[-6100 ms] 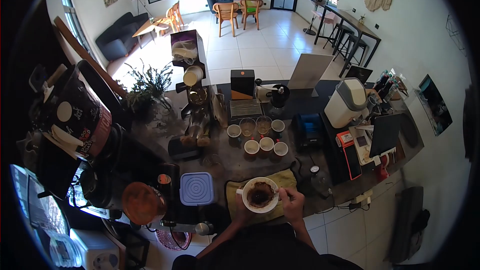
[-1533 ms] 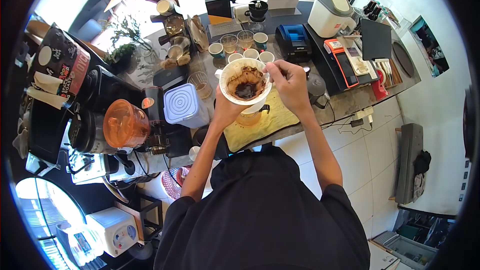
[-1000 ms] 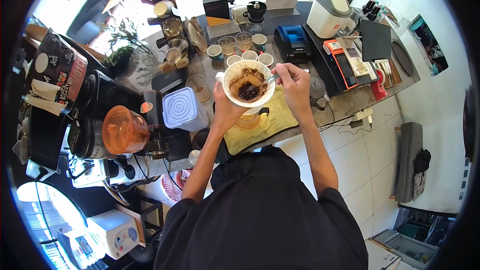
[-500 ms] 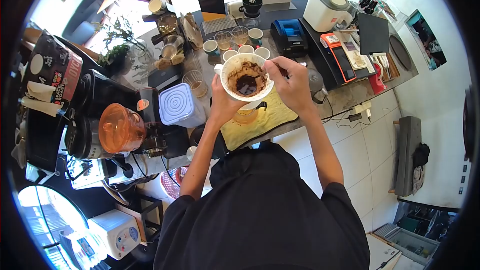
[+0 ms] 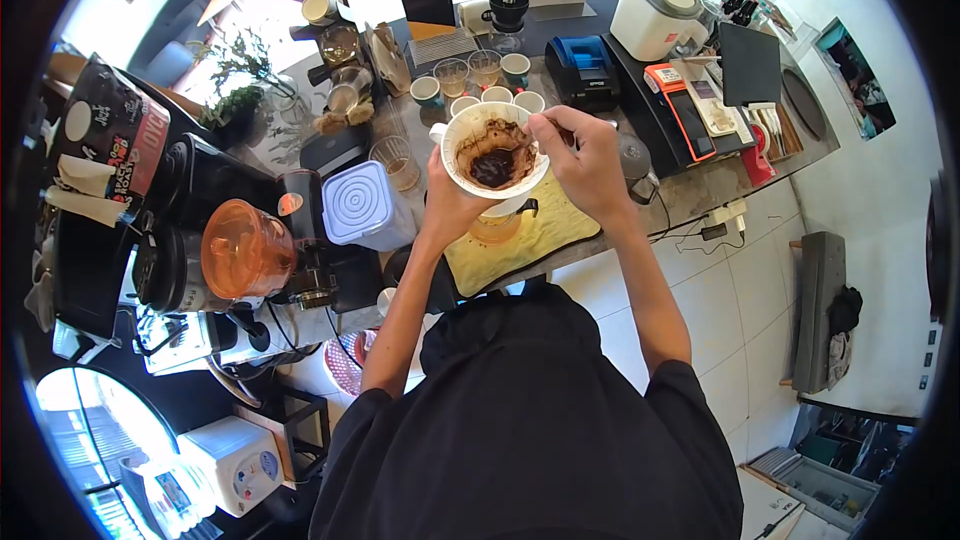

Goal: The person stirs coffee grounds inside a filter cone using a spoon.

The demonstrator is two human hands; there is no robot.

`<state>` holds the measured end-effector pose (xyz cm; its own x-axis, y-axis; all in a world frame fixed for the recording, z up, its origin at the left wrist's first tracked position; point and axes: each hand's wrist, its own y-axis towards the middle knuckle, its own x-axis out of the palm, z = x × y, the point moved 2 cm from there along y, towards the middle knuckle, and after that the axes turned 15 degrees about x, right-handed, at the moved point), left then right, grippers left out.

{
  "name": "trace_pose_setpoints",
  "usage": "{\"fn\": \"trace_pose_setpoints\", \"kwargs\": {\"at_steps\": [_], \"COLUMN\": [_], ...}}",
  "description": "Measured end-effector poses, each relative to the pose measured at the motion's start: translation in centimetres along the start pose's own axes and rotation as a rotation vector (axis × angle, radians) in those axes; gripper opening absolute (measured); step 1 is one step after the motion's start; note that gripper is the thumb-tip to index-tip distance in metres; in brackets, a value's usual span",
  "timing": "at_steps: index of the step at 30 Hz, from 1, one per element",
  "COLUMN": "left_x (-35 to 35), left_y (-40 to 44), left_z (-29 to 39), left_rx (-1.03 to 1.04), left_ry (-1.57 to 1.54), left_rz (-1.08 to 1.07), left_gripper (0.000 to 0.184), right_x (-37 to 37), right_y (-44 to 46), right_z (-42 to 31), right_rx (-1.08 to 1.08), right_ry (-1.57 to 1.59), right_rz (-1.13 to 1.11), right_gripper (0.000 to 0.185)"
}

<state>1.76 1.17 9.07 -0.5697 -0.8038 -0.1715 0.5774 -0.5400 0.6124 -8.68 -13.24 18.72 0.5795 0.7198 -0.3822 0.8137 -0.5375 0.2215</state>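
A white coffee dripper point(image 5: 452, 172), lined with a paper filter point(image 5: 472, 146), is held up over the counter by my left hand point(image 5: 452, 202), closed around its left side and underside. Wet dark coffee grounds point(image 5: 493, 169) lie at the bottom, with streaks up the filter wall. At the right rim, my right hand point(image 5: 583, 162) is closed in a pinch on a thin utensil that looks like a spoon, mostly hidden by the fingers and pointing into the filter. Below the dripper, a glass server point(image 5: 497, 230) with amber liquid stands on a yellow cloth point(image 5: 560, 230).
Several cups point(image 5: 426, 91) and glasses point(image 5: 452, 74) stand just beyond the dripper. To the left are a lidded plastic container point(image 5: 362, 208) and a grinder with an orange hopper point(image 5: 246, 252). A blue-topped printer point(image 5: 580, 70) and an orange card terminal point(image 5: 685, 120) sit on the right.
Both hands remain at the dripper, the right one shifted very slightly. The wet grounds' surface looks a little different. The whole view has moved slightly.
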Motion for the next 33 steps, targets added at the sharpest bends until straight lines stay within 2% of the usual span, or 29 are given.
{"fn": "trace_pose_setpoints", "kwargs": {"at_steps": [2, 4, 7, 11, 13, 19, 21, 25, 30, 33], "left_x": [0.1, 0.1, 0.3, 0.4, 0.5, 0.8, 0.7, 0.9, 1.1, 0.9], "left_y": [-0.2, -0.2, 0.1, -0.1, -0.3, -0.7, -0.6, -0.4, -0.6, -0.5], "left_z": [0.0, 0.5, 1.5, 0.6, 0.3, 0.0, 0.4, 0.1, 0.5, 0.0], "left_rx": [-0.019, -0.034, -0.049, -0.007, 0.013, -0.033, 0.013, 0.015, -0.037, 0.015], "left_ry": [-0.040, -0.080, -0.160, -0.105, -0.062, -0.100, -0.035, 0.042, -0.107, 0.001], "left_rz": [0.018, 0.032, 0.048, 0.019, -0.001, 0.034, 0.001, -0.022, 0.068, -0.013], "left_gripper": [0.066, 0.066, 0.065, 0.068, 0.069, 0.069, 0.061, 0.067, 0.062, 0.064], "right_x": [0.2, 0.1, -0.5, -0.7, -0.5, -0.4, -0.8, -0.6, -0.3, -0.9], "right_y": [-0.1, 0.1, -0.1, -0.5, -0.9, -0.9, -0.9, -1.2, -1.1, -0.9], "right_z": [0.8, 1.4, 0.4, -0.4, -0.2, 1.1, 0.4, 0.2, 0.9, 0.4], "right_rx": [0.067, 0.130, 0.127, 0.065, 0.087, 0.137, 0.114, 0.121, 0.156, 0.142], "right_ry": [0.027, 0.218, 0.238, 0.173, -0.006, 0.211, 0.164, 0.006, 0.174, 0.105], "right_rz": [-0.023, -0.052, -0.012, 0.065, 0.053, 0.087, 0.117, 0.101, 0.069, 0.148], "right_gripper": [0.021, 0.023, 0.024, 0.025, 0.024, 0.023, 0.023, 0.024, 0.023, 0.027]}}
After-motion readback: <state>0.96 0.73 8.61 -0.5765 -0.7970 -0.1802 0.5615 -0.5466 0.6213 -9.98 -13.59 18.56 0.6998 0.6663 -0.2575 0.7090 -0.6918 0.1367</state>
